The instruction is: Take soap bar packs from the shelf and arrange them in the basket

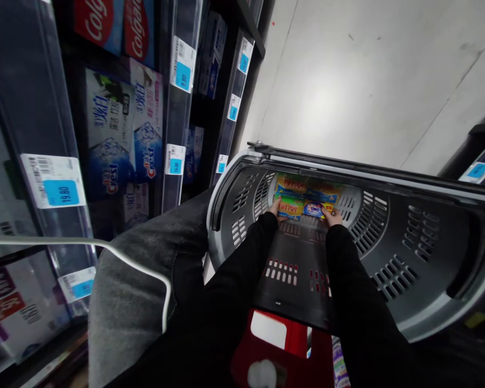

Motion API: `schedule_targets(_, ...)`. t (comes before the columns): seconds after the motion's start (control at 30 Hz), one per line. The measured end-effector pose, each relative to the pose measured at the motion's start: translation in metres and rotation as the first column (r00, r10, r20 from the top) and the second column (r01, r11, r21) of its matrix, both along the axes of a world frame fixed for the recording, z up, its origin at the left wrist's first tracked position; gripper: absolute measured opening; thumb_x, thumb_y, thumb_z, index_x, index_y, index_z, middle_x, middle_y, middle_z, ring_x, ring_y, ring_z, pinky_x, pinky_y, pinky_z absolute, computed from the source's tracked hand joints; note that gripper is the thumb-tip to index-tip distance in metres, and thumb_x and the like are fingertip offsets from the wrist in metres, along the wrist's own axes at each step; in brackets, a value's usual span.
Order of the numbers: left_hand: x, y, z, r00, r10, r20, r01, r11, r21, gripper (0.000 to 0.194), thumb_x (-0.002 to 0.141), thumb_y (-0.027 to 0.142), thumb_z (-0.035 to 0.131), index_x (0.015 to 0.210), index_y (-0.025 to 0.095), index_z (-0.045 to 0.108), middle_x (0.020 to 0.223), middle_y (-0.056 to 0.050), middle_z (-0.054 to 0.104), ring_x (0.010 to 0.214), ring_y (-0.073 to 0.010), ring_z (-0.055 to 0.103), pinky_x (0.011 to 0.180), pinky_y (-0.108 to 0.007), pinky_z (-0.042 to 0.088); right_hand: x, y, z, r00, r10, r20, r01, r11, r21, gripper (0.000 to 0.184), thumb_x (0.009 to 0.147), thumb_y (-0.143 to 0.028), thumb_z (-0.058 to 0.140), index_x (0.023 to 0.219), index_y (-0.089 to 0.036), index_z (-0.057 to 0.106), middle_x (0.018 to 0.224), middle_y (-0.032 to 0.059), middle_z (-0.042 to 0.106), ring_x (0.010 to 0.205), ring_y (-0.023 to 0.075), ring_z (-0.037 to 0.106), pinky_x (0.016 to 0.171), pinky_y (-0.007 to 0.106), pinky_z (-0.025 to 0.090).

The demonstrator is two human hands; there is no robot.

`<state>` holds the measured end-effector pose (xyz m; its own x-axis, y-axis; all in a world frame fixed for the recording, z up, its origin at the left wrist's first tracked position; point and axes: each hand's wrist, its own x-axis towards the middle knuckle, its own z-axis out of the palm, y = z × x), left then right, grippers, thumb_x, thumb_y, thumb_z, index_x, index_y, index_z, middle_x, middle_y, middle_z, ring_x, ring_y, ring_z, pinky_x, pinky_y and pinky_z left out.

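Note:
Both my arms, in black sleeves, reach down into a deep grey shopping basket (299, 253). My left hand (275, 208) is closed around the left end of a green-and-yellow packet (289, 208). My right hand (333, 217) grips the right end of a blue-and-yellow OMO packet (313, 209). These two lie end to end; whether they are joined I cannot tell. Just beyond them, at the basket's far end, are more packets in yellow, red and green (291, 184). Most of my fingers are hidden behind the packets.
Shelves on the left hold Crest toothpaste boxes (109, 129) and Colgate boxes (99, 24), with price tags (54, 180) along their edges. A white cable (129, 264) crosses my grey trouser leg. A red-and-white item (278, 334) is below the basket. Pale floor (359, 81) extends beyond.

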<state>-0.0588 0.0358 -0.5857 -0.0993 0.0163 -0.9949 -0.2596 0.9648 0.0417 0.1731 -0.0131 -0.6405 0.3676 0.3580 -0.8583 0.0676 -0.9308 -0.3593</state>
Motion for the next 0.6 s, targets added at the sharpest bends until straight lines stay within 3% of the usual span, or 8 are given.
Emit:
schedule_targets(0.13,0.001,-0.011,-0.001,0.987,0.162,0.016,-0.163,0.986,0.045,0.045,0.096,0.043,0.042,0.124,0.01,0.054,0.105,-0.014,0.068,0.084,-0.0173,0.068,0.077,-0.029,0.058,-0.002,0.006,-0.003,0.996,-0.033,0.077,0.033,0.999,0.001,0.065,0.06,-0.052,0.076,0.108,-0.011,0.065,0.096,0.0104,0.069,0.076,0.0216,0.068,0.066,0.031,0.061)
schedule_targets(0.23,0.002,-0.019,-0.002,0.976,0.217,0.009,-0.217,0.971,0.101,0.039,0.095,0.036,0.047,0.121,0.008,0.053,0.103,-0.013,0.067,0.08,-0.0128,0.067,0.081,-0.025,0.056,-0.006,0.013,-0.005,0.993,-0.096,0.071,0.098,0.995,-0.024,0.063,0.069,-0.046,0.069,0.118,-0.008,0.06,0.106,0.0122,0.067,0.084,0.0213,0.069,0.07,0.029,0.06)
schedule_targets(0.33,0.004,-0.019,-0.005,0.982,0.19,-0.001,-0.188,0.974,0.124,0.039,0.091,0.038,0.056,0.118,0.01,0.055,0.1,-0.011,0.068,0.078,-0.0113,0.066,0.083,-0.024,0.055,-0.008,0.019,-0.005,0.985,0.024,0.169,-0.009,0.996,-0.088,0.057,0.075,-0.045,0.064,0.119,-0.01,0.059,0.112,0.0139,0.066,0.098,0.0254,0.066,0.082,0.034,0.057)
schedule_targets(0.43,-0.001,-0.011,-0.009,0.999,0.05,0.008,-0.05,0.997,0.067,0.049,0.087,0.05,0.058,0.116,0.01,0.057,0.094,-0.014,0.069,0.08,-0.0172,0.068,0.08,-0.03,0.057,-0.005,0.026,-0.003,0.926,0.288,0.244,-0.241,0.949,-0.204,0.057,0.078,-0.05,0.061,0.119,-0.01,0.059,0.113,0.0175,0.065,0.11,0.0312,0.061,0.097,0.04,0.048)
schedule_targets(0.5,-0.008,-0.004,-0.009,0.994,-0.107,-0.015,0.107,0.994,0.011,0.056,0.088,0.056,0.053,0.116,0.008,0.057,0.096,-0.017,0.068,0.085,-0.0226,0.068,0.077,-0.034,0.057,-0.002,0.031,0.002,0.9,0.371,0.231,-0.31,0.914,-0.26,0.058,0.081,-0.05,0.058,0.12,-0.007,0.058,0.114,0.022,0.064,0.112,0.0331,0.059,0.099,0.042,0.045)
schedule_targets(0.6,-0.018,0.008,0.0,0.908,-0.392,-0.148,0.392,0.919,-0.034,0.056,0.091,0.054,0.048,0.122,0.007,0.054,0.108,-0.019,0.065,0.094,-0.0243,0.066,0.08,-0.038,0.056,0.002,0.041,0.016,0.889,0.42,0.183,-0.368,0.893,-0.26,0.048,0.082,-0.043,0.057,0.111,-0.006,0.063,0.109,0.0233,0.065,0.108,0.0338,0.061,0.095,0.041,0.046)
